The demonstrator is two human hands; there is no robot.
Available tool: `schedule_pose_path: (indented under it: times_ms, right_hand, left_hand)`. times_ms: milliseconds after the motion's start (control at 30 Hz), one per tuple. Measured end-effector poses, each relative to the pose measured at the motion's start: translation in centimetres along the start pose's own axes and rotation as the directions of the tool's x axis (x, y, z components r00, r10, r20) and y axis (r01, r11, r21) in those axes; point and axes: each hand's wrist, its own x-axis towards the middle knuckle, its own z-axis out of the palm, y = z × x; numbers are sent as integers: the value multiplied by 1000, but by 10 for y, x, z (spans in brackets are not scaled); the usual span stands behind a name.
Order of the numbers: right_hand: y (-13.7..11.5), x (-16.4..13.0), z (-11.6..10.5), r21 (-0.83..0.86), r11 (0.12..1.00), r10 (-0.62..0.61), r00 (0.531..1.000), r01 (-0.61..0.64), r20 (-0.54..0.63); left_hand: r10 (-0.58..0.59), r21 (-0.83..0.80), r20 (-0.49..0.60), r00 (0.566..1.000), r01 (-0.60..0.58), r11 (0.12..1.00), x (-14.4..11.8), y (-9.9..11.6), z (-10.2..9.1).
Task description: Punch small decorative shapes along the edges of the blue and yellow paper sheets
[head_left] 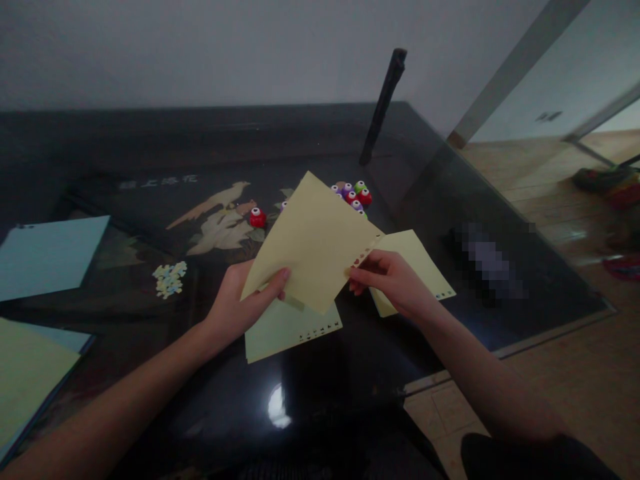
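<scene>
A yellow sheet of paper (320, 233) is held up, tilted, between my two hands. My left hand (257, 293) grips its left part, with the thumb on top and the fingers behind. At the right, my right hand (385, 277) pinches the edge, where a row of punched shapes runs along the paper. Beneath it lie a pale green sheet (290, 327) with cut-outs along one edge and, to the right, another yellow sheet (415, 260) with holes near its corner. Small craft punches (364, 197) in red, purple and green sit behind the held paper.
A lone red punch (257, 217) stands on the dark glossy table (200, 373). Small paper cut-outs (170, 279) are piled left of my hand. Blue paper (50, 257) and yellow paper (30, 367) lie at far left. A black upright rod (383, 110) stands behind; a blurred-out object (485, 260) is at right.
</scene>
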Motion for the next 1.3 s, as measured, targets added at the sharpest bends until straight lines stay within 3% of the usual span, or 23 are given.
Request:
schedule_pose_path:
  times_ms: [200,467,633,733,833,933,967,1033,1100,1133,1200,1300]
  right_hand:
    - [-1,-1,1,28,999,22,1000,-22,23]
    - [-3,-3,2,176,978,93,988,-114,124]
    - [-6,-5,5,247,955,129,979,-166,157]
    - [-7,-6,8,263,949,133,977,-174,165]
    - [-8,-7,11,263,950,133,980,-168,147]
    - [-7,-8,16,264,953,122,986,-148,113]
    - [-6,-8,18,261,955,117,988,-140,100]
    - [-4,-9,22,244,961,109,990,-127,84]
    - [-2,-10,25,215,971,88,993,-103,80]
    - [0,-10,26,199,976,72,994,-86,80]
    - [1,-12,27,171,984,39,996,-52,78]
    - [1,-15,29,123,992,12,998,-20,61]
  left_hand:
    - [-81,-19,-9,997,80,997,3,8,-1]
    - [-50,-23,6,999,50,999,6,8,-5]
    - [-27,-175,7,1000,28,984,13,-2,-1]
    - [31,-274,-63,998,-47,961,22,-10,-5]
    - [153,-145,-262,953,-195,970,29,-9,-19]
    - [389,287,-413,824,-288,914,23,9,-33]
    - [447,393,-365,817,-300,869,18,17,-34]
    - [508,448,-171,844,-392,803,7,35,-29]
    - [464,418,101,880,-460,783,-3,49,-18]
    - [433,424,210,877,-481,768,-6,54,-11]
    - [354,426,328,876,-471,772,-9,58,0]
    - [281,427,379,882,-435,793,-7,58,6]
